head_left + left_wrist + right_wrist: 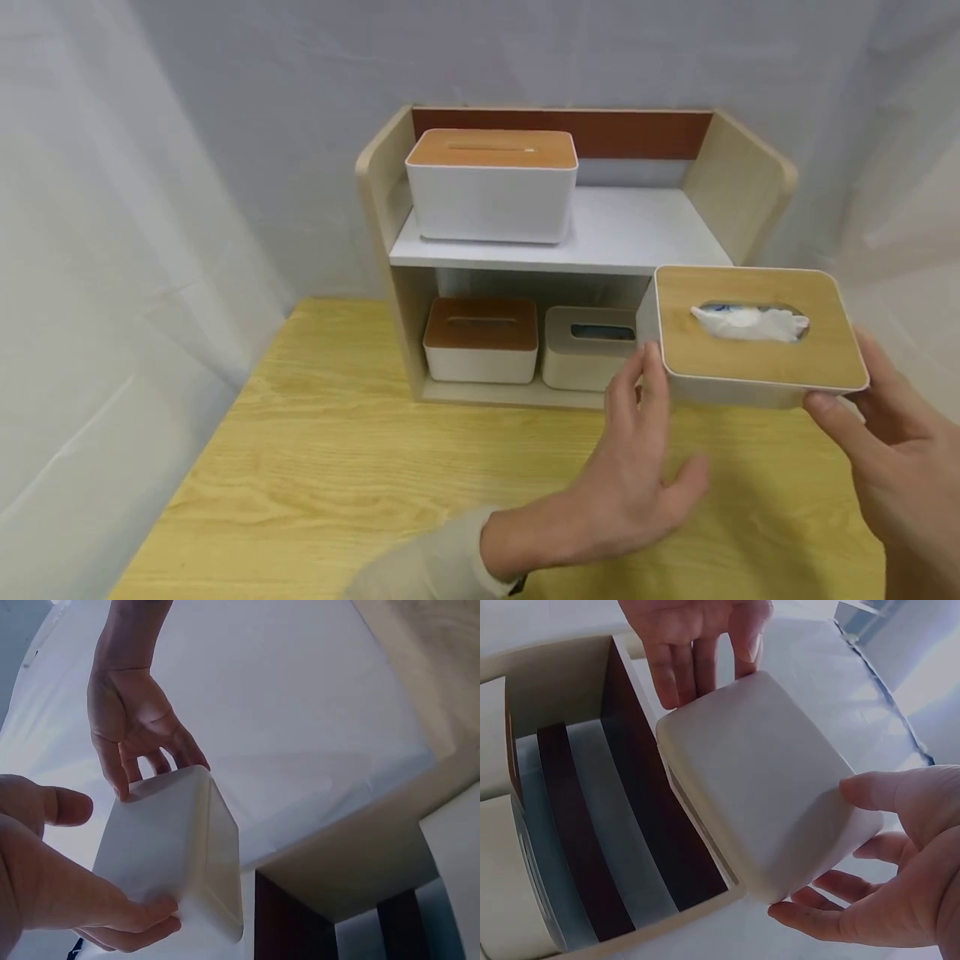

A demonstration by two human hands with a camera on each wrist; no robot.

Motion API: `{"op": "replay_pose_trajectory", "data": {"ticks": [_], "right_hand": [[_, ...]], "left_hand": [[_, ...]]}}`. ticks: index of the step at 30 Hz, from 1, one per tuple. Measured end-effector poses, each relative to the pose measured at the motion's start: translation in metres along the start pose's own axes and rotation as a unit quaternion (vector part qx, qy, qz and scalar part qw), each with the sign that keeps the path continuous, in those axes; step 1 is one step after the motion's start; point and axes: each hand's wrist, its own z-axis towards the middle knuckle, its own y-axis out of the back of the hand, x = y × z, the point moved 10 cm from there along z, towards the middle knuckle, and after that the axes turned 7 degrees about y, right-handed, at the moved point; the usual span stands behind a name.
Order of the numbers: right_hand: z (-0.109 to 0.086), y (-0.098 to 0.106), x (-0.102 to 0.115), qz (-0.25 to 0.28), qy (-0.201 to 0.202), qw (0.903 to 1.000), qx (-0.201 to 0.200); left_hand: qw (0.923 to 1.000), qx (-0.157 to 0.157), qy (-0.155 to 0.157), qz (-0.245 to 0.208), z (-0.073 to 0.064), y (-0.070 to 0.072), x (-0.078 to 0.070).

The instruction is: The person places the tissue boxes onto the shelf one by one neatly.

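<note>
A white tissue box (761, 362) with a light wooden lid is held up in front of the shelf's right side. White tissue pokes from the oval slot in its lid. At the box's right end, my right hand (903, 454) grips it, thumb on the front edge and fingers at the end; the right wrist view shows the thumb pressed on a white face of the box (765, 780). My left hand (626, 475) touches the opposite end with nearly straight fingers, its thumb held away from the box. Both hands also show in the left wrist view.
A two-tier shelf (750, 179) stands on the yellow wood-grain table (337, 467). On its upper board sits a large white box with an orange-brown lid (491, 196). Below are a brown-lidded white box (482, 362) and a beige box (581, 367), partly hidden by my left hand.
</note>
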Motion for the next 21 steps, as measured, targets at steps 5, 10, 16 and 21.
{"op": "replay_pose_trajectory", "data": {"ticks": [5,10,16,21], "right_hand": [[0.009,-0.011,0.000,0.024,-0.011,0.9996,-0.013],[0.018,-0.014,-0.003,0.016,-0.026,0.9989,-0.034],[0.028,-0.021,-0.007,-0.007,-0.033,0.9988,-0.035],[0.039,-0.029,-0.009,0.020,-0.026,0.9993,-0.020]], "left_hand": [[0.9995,-0.010,-0.003,-0.029,0.005,0.016,0.002],[0.9978,-0.031,-0.016,-0.057,0.011,0.032,0.002],[0.9963,-0.063,-0.023,-0.054,0.018,0.047,0.004],[0.9944,-0.083,-0.030,-0.058,0.026,0.059,0.007]]}}
